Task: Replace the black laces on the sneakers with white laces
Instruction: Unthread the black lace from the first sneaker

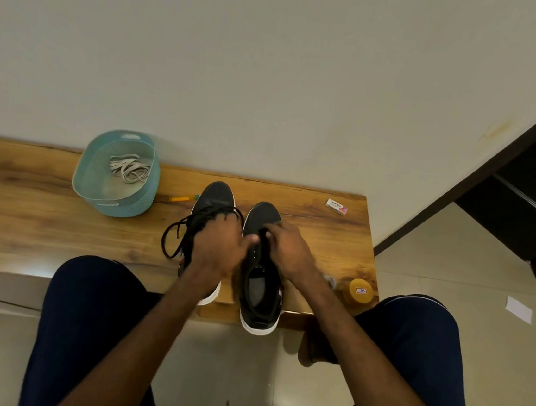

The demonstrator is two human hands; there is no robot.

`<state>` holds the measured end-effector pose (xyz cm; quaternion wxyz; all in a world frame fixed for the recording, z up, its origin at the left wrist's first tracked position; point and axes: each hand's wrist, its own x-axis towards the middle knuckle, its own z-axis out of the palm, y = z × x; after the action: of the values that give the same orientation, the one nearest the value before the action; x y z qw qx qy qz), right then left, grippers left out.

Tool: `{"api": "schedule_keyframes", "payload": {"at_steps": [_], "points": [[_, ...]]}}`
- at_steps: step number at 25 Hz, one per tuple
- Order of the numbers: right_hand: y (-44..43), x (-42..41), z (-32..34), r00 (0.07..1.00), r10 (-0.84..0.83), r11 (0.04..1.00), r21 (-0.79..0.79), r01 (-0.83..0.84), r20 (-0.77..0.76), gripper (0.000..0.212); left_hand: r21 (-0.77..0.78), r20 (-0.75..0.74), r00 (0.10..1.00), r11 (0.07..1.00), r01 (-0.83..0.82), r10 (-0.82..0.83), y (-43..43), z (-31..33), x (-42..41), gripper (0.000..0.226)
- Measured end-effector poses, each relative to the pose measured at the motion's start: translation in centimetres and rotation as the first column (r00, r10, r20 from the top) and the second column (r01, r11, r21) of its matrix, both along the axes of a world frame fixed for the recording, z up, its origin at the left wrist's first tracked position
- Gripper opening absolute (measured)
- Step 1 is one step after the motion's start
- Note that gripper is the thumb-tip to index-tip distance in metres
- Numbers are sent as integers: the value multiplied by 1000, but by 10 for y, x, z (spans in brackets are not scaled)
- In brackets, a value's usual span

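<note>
Head view: I see the left hand [219, 244] fist-gripping a tangle of round black cord laces [188, 227], loops hanging beside the left black matte white-soled sneaker [216, 197]. I read the right hand [288, 248] as fingers curled onto the throat of the right black sneaker [263, 215]; can't tell if they pinch lace. Both shoes stand on the grained wooden desk [27, 210]. The flat white laces [129, 168] lie coiled in the teal perforated plastic basket [108, 201], back left.
</note>
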<state>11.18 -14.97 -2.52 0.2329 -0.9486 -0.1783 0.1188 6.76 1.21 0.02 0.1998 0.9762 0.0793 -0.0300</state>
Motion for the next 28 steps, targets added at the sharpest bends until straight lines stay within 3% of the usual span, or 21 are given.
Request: {"api": "schedule_keyframes", "payload": {"at_steps": [2,4,7,9,10,12,14,15,16,18,19,21,23,24,25,26,27,28], "points": [[4,6,-11,995,95,993,-75,-95,-14,33,-90,-167,983,994,59,-74,-11,-23,-3,56],[4,9,-20,997,71,996,-52,-70,14,27,-147,-245,963,986,75,-110,-14,-38,-4,58],[1,9,-27,999,-37,993,112,35,12,10,-190,-177,982,981,36,-70,-30,-47,-16,53],[3,7,-28,988,-135,960,239,148,-68,10,-147,-103,995,989,-5,-10,-44,-50,-27,53],[4,7,-26,965,-204,912,327,248,-163,12,-134,-80,996,990,-37,26,-47,-52,-30,53],[-2,10,-10,825,-308,697,477,535,-474,15,-145,-65,995,985,-88,79,-49,-55,-32,51],[-17,17,1,710,-308,553,488,675,-633,16,-150,-59,995,985,-90,82,-48,-58,-32,50],[-24,19,4,733,-315,596,476,647,-603,20,-148,-55,996,986,-81,73,-48,-59,-32,49],[-28,19,2,807,-334,701,443,558,-487,23,-151,-55,996,986,-75,68,-49,-59,-32,49],[-26,16,-2,943,-286,915,244,322,-173,17,-150,-43,997,986,-65,60,-50,-61,-34,51],[-20,11,-3,978,-190,971,134,200,-83,15,-149,-40,998,987,-64,58,-50,-62,-34,53],[-7,3,-9,1000,-3,996,-85,2,-12,20,-146,-44,997,987,-66,60,-50,-64,-33,54],[-1,-1,-12,995,69,975,-217,-53,65,17,-162,-40,997,984,-76,71,-51,-65,-33,54],[0,0,-11,995,34,984,-180,-17,93,14,-179,-33,996,980,-85,81,-51,-65,-33,53],[-2,2,-7,995,-72,997,-19,74,70,11,-203,-22,995,974,-97,94,-51,-65,-32,51],[-5,6,4,971,-231,937,257,238,-58,14,-231,-10,994,967,-109,110,-50,-65,-32,49],[-11,10,18,906,-338,749,510,424,-256,19,-257,-1,992,959,-119,123,-49,-66,-32,47],[-21,15,31,833,-360,551,624,554,-421,21,-277,-1,991,952,-126,131,-49,-66,-33,45]]}}
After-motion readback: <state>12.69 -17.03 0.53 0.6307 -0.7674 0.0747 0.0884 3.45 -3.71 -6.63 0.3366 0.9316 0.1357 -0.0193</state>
